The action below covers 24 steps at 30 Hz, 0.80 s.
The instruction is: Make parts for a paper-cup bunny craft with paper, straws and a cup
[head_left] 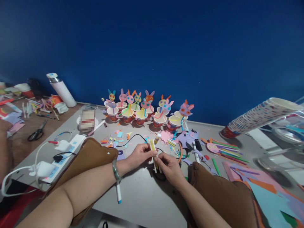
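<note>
My left hand and right hand pinching a white-and-yellow strip, forearms angled inward, littered grey tabletop, blue wall behind

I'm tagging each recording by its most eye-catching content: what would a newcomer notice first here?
Probably the bright animal-faced paper cups, grouped at the table's back edge against the deep blue wall. Next, the tall stack of cups at right, then the left hand and right hand holding a narrow pale piece at centre.
</note>
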Available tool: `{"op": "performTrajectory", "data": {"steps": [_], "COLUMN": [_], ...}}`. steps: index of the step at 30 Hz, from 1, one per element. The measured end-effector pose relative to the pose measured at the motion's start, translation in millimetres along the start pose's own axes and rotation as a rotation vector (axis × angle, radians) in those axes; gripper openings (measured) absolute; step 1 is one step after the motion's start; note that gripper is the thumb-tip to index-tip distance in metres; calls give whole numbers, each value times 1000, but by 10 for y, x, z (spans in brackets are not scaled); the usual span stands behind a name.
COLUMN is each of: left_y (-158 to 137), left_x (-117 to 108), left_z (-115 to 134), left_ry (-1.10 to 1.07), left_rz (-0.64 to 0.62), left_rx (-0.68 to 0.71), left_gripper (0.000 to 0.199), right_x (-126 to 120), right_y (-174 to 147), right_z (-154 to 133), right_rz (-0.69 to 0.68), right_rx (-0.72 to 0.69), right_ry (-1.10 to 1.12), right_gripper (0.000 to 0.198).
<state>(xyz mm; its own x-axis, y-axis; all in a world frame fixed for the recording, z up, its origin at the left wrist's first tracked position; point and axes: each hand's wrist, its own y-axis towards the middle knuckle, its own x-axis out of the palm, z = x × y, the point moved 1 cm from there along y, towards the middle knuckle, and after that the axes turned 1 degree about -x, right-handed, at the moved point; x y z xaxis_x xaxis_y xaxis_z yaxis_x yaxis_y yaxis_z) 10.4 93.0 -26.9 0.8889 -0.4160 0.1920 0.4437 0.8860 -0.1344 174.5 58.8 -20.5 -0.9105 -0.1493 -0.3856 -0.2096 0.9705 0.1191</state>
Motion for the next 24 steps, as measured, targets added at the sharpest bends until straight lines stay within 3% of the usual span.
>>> {"op": "performTrajectory", "data": {"steps": [6, 14, 24], "left_y": [4, -15, -10], "left_x": [1, -26, -22], "left_z": [45, 84, 95], "left_ry": [95, 127, 153], "left_rz": [20, 33, 33], "left_rx": [62, 96, 50], "left_gripper": [48, 43, 44], "right_x": [6, 6, -9], "right_y": [30, 39, 56], "right_z": [77, 5, 98], "right_rz": [-33, -21, -84], "right_rx": [48, 4, 8], "right_ry": [61, 29, 66], "right_gripper": [40, 38, 39]}}
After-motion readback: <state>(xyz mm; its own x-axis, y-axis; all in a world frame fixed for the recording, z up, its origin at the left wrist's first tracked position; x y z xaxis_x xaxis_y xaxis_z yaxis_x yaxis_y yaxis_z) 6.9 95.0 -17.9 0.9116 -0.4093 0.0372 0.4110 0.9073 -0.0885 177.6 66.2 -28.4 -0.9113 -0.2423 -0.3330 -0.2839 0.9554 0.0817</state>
